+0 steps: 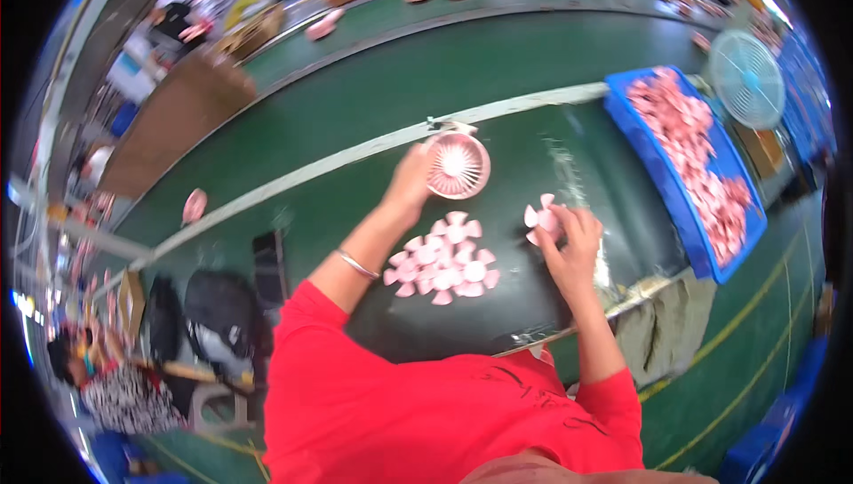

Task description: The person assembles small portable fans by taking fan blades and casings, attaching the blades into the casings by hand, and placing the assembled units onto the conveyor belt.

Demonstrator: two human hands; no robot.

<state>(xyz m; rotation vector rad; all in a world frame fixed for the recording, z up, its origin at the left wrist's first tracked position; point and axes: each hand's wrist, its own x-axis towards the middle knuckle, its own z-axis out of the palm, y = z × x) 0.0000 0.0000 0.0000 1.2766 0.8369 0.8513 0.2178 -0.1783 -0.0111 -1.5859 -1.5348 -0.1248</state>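
Note:
In my left hand (pixel 410 178) is a round pink fan housing (pixel 458 166), its ribbed grille facing up, near the white rail of the workbench. My right hand (pixel 573 240) pinches a small pink fan blade (pixel 541 217) by one side, a little above the dark green bench top (pixel 524 306). Between my forearms lies a loose pile of similar pink fan blades (pixel 442 257), touching neither hand. The fingers of my left hand wrap the housing's left side and are partly hidden behind it.
A blue tray (pixel 653 177) heaped with pink parts stands on the right, beside a pale blue desk fan (pixel 746 80). Beyond the white rail (pixel 338 160) runs a green conveyor (pixel 426 57) carrying pink pieces. A phone-like dark slab (pixel 270 268) and a black bag (pixel 220 311) lie left. Another person (pixel 124 391) sits at lower left.

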